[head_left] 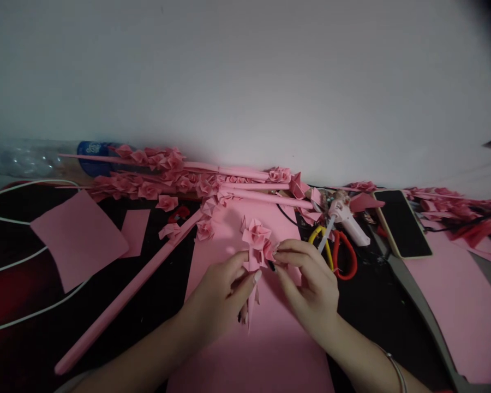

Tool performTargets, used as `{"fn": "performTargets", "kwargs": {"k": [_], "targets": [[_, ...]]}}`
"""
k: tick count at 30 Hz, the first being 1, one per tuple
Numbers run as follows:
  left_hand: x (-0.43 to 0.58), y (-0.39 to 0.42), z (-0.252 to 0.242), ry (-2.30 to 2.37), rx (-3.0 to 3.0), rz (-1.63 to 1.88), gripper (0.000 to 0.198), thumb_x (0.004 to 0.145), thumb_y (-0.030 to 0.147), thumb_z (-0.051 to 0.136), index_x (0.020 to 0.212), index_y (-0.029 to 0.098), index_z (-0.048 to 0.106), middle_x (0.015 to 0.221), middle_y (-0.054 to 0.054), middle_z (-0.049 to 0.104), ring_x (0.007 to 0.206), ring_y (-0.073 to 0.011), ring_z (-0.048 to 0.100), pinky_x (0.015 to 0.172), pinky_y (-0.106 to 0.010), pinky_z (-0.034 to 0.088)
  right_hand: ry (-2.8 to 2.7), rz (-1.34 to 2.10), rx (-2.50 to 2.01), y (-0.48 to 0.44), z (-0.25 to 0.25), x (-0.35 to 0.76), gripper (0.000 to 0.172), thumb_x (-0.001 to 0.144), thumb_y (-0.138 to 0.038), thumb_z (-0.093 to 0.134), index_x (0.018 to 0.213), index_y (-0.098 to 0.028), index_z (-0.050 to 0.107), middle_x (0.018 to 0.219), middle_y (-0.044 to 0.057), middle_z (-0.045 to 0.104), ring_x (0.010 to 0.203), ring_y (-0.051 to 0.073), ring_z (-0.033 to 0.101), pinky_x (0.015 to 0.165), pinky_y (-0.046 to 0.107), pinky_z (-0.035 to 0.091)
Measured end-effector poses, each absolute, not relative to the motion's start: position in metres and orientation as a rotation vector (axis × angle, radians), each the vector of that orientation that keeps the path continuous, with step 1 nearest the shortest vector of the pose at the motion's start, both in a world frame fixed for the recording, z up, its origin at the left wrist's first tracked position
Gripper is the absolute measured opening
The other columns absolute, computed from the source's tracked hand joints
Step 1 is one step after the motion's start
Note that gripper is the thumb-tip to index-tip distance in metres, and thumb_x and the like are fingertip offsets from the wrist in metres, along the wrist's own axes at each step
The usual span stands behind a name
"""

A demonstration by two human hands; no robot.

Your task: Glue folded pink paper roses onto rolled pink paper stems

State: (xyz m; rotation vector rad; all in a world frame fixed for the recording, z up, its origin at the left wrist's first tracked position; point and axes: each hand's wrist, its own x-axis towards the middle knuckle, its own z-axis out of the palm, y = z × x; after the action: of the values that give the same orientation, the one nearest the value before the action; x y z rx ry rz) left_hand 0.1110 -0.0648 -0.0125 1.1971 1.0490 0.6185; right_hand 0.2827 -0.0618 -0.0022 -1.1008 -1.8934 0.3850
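My left hand (223,289) pinches a thin pink paper stem (251,300) just below a folded paper flower (257,233). From the right, my right hand (306,284) grips a smaller paper flower (268,250) between thumb and fingers, against the side of the stem. Both hands are over a long pink paper sheet (286,349). To the left, a rolled pink paper tube (126,303) lies slantwise with several flowers at its upper end. Part of the stem is hidden behind my left fingers.
Scissors (346,256) and a hot glue gun (347,218) lie right of my hands, with a phone (403,224) beyond. Along the wall are flower-covered stems (147,188) and a plastic bottle (28,158). A pink square sheet (79,237) and white cable (8,262) lie left.
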Motion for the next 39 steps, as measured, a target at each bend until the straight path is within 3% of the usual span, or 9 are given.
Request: {"fn": "performTargets", "kwargs": {"k": [11,21,28,34,39], "targets": [[0.114,-0.066,-0.015,0.972,1.142,0.609,0.015,0.090,0.034,0.045,0.087,0.020,0.049,0.054,0.007,0.051,0.040,-0.0095,0.052,0.042,-0.020,0.043,-1.928,0.343,-1.067,-0.063,-0.001,0.280,0.027,0.080,0.000,0.056,0.098,-0.020,0.058,0.093,0.007,0.061,0.089,0.018,0.061,0.077,0.031,0.052],[0.112,-0.063,-0.017,1.001,1.136,0.644,0.015,0.090,0.032,0.045,0.098,0.020,0.050,0.058,0.007,0.054,0.037,-0.0084,0.051,0.039,-0.020,0.042,-1.961,0.279,-1.077,-0.062,-0.001,0.280,0.029,0.079,0.000,0.055,0.098,-0.022,0.057,0.092,0.007,0.062,0.088,0.018,0.061,0.075,0.033,0.054],[0.110,-0.062,-0.017,1.027,1.100,0.725,0.018,0.089,0.035,0.046,0.082,0.019,0.048,0.061,0.005,0.058,0.039,-0.0085,0.051,0.041,-0.022,0.043,-1.880,0.312,-1.150,-0.060,-0.001,0.282,0.024,0.080,-0.003,0.054,0.095,-0.022,0.058,0.091,0.006,0.061,0.086,0.018,0.061,0.077,0.034,0.052],[0.107,-0.057,-0.011,1.155,1.108,0.889,0.023,0.090,0.036,0.046,0.074,0.019,0.046,0.057,0.005,0.052,0.048,-0.0080,0.047,0.047,-0.020,0.040,-1.516,0.828,-1.223,-0.056,-0.004,0.283,0.012,0.081,-0.012,0.059,0.089,-0.021,0.061,0.092,0.005,0.064,0.083,0.016,0.062,0.072,0.030,0.053],[0.110,-0.058,-0.012,1.098,1.050,0.883,0.026,0.090,0.039,0.045,0.072,0.021,0.038,0.056,0.008,0.046,0.043,-0.0075,0.045,0.042,-0.021,0.041,-1.218,1.256,-1.174,-0.052,0.000,0.280,0.008,0.080,-0.026,0.066,0.084,-0.020,0.063,0.077,0.001,0.065,0.067,0.013,0.063,0.067,0.027,0.056]]}}
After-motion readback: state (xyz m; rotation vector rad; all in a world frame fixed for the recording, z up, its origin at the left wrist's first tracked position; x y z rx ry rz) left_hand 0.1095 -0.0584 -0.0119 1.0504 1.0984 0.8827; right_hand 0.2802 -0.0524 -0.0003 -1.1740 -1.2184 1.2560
